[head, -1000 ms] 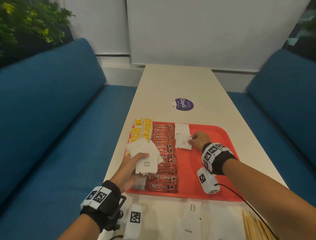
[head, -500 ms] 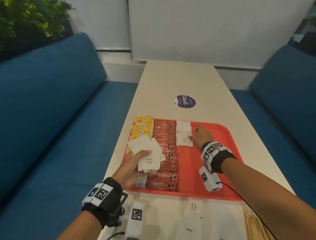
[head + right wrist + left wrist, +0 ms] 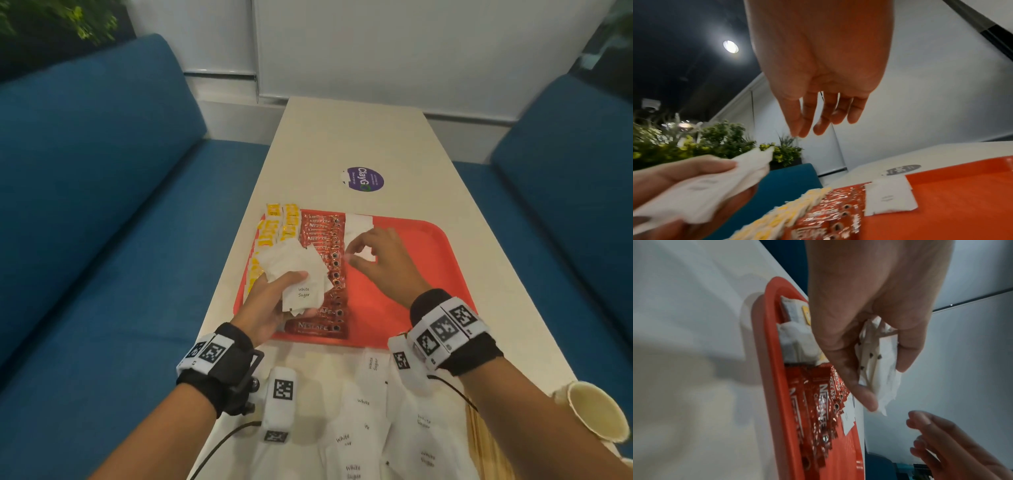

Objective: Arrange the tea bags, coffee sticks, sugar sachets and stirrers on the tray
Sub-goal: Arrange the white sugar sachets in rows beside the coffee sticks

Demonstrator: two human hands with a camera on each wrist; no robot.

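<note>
Red plastic tray [image 3: 421,274] on the surface [image 3: 346,137] already carries a column of yellow tea bags [image 3: 274,228] at its left edge, a full column of coffee sticks [image 3: 325,260] beside them, and the first few sugar sachets [image 3: 358,224] next over. Our left hand [image 3: 270,308] grips a crumpled bunch of sachets [image 3: 296,270] over the sticks, while our right hand [image 3: 383,260] hovers beside it with fingers loosely spread, holding nothing. We judge the job roughly half done: more loose sachets [image 3: 373,428] and the wooden stirrers [image 3: 486,442] lie on the surface near us.

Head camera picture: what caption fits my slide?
Left hand holds sugar sachets over the red tray.
</note>
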